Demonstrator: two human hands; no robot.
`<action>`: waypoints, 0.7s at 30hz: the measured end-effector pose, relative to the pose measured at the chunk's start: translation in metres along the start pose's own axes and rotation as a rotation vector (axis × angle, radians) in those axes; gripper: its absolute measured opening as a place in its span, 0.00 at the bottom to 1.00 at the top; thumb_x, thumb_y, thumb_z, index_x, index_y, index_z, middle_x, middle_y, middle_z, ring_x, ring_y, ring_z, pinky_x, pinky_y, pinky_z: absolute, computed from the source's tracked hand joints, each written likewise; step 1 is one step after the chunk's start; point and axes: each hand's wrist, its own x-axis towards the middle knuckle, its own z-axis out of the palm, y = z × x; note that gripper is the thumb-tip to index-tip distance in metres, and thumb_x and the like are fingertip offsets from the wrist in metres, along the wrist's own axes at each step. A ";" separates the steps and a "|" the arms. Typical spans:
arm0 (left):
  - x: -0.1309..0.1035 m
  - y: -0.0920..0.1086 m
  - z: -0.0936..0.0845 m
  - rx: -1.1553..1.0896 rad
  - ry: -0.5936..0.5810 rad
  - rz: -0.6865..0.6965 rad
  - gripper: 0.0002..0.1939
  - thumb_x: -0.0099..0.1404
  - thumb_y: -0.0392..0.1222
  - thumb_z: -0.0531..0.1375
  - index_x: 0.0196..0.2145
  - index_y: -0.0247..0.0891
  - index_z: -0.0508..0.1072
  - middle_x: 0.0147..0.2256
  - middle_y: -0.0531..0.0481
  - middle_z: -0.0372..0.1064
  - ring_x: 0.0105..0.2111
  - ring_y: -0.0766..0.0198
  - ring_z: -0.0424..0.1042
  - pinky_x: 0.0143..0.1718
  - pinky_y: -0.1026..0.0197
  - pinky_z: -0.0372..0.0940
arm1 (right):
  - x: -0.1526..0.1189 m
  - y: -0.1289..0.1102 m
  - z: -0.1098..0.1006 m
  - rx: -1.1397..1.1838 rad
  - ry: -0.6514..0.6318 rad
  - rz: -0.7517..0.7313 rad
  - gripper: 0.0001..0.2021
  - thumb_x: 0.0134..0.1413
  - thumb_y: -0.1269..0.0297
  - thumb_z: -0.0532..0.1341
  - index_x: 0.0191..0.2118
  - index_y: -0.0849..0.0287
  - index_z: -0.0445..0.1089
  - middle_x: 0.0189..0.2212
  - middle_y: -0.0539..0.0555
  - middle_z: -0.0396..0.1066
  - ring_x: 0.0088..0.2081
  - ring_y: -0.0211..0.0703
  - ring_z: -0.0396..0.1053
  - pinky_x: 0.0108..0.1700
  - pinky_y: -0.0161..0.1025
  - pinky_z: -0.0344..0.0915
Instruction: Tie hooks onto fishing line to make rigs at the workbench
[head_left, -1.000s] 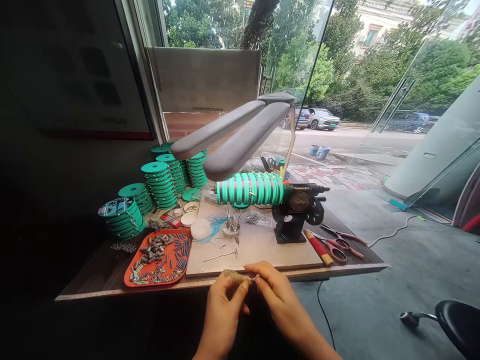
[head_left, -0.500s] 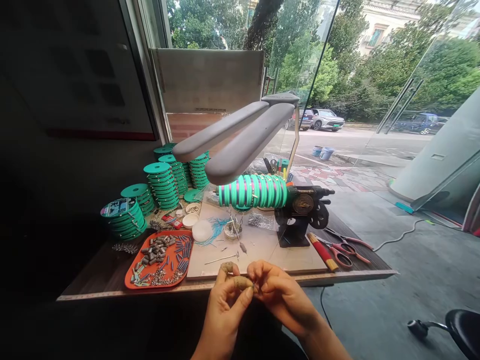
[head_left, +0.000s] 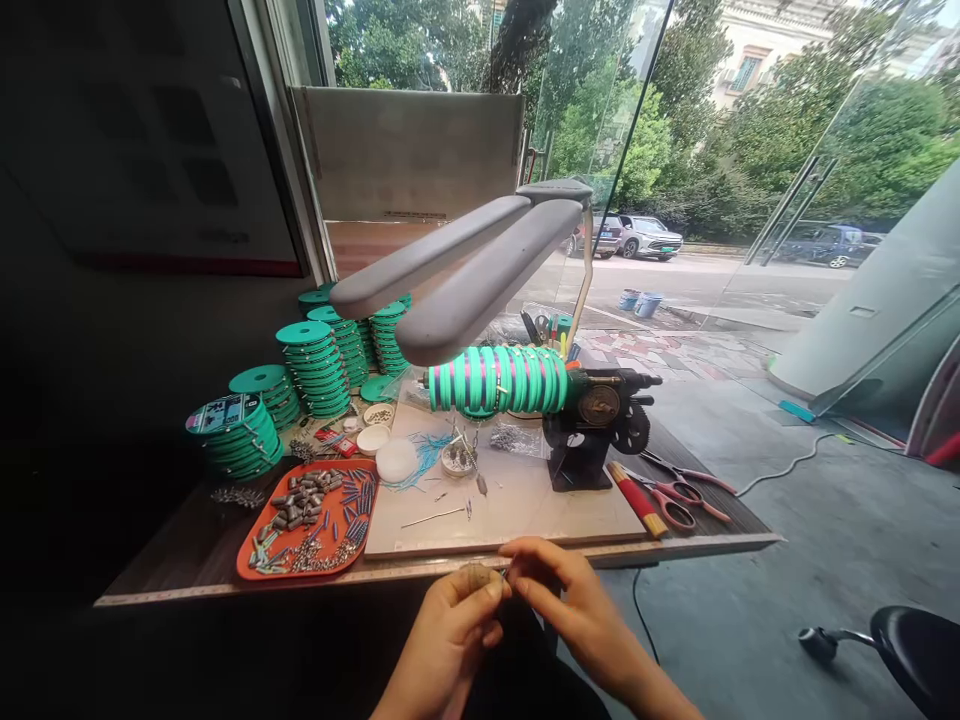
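My left hand [head_left: 459, 622] is closed in a pinch in front of the table's near edge, thumb against the bent forefinger. Right beside its fingertips, my right hand [head_left: 571, 606] is curled with thumb and fingers drawn together. Whatever sits between the fingertips is too small to make out. Just beyond the hands lies a pale work board [head_left: 517, 525], with a thin metal rod [head_left: 433, 518] and a dark sinker [head_left: 481, 485] on it. Behind them, a black winding machine [head_left: 592, 420] carries a row of green line spools [head_left: 499, 380].
An orange tray [head_left: 251, 560] of sinkers and small metal parts stands at left, below stacked green spools [head_left: 309, 370]. Red-handled scissors [head_left: 679, 510] and a red-and-yellow stick [head_left: 637, 498] lie at right. A grey two-armed lamp [head_left: 491, 275] hangs over the board.
My left hand has turned, its raised fingers now folded down into the pinch. My right hand's fingers have spread a little, still near the left fingertips. The view has shifted slightly.
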 end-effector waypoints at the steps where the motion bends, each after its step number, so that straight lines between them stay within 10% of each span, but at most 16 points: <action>1: 0.001 -0.001 -0.003 0.103 -0.005 0.055 0.14 0.46 0.45 0.67 0.25 0.31 0.72 0.23 0.52 0.59 0.22 0.74 0.52 0.23 0.71 0.51 | -0.006 0.004 0.001 -0.159 0.102 -0.140 0.11 0.56 0.67 0.52 0.43 0.65 0.64 0.32 0.50 0.62 0.33 0.19 0.59 0.38 0.17 0.55; 5: 0.002 0.000 -0.006 0.564 0.029 0.324 0.15 0.54 0.50 0.60 0.24 0.33 0.69 0.28 0.49 0.59 0.30 0.65 0.59 0.32 0.65 0.57 | -0.021 0.003 0.007 -0.639 0.402 -0.662 0.10 0.58 0.74 0.48 0.32 0.67 0.66 0.24 0.51 0.59 0.30 0.23 0.52 0.36 0.23 0.45; 10: -0.002 0.007 0.000 0.738 0.078 0.449 0.13 0.55 0.48 0.58 0.23 0.33 0.68 0.31 0.46 0.58 0.34 0.59 0.61 0.36 0.61 0.58 | 0.002 -0.037 -0.004 -0.830 0.132 -0.827 0.19 0.61 0.72 0.42 0.24 0.68 0.64 0.20 0.53 0.54 0.28 0.28 0.43 0.34 0.27 0.34; 16: 0.008 0.013 -0.008 0.565 -0.086 0.305 0.16 0.54 0.51 0.57 0.25 0.33 0.67 0.28 0.49 0.58 0.29 0.65 0.57 0.30 0.65 0.55 | 0.056 -0.064 -0.022 -0.882 -0.519 -0.547 0.06 0.55 0.69 0.54 0.30 0.66 0.65 0.27 0.47 0.60 0.26 0.22 0.43 0.31 0.23 0.37; 21: 0.013 0.019 -0.011 0.546 -0.044 0.199 0.17 0.53 0.52 0.58 0.25 0.33 0.62 0.22 0.54 0.51 0.23 0.70 0.49 0.23 0.67 0.48 | 0.062 -0.047 -0.020 -0.952 -0.432 -0.472 0.03 0.50 0.73 0.56 0.29 0.68 0.63 0.21 0.48 0.55 0.24 0.22 0.33 0.29 0.24 0.31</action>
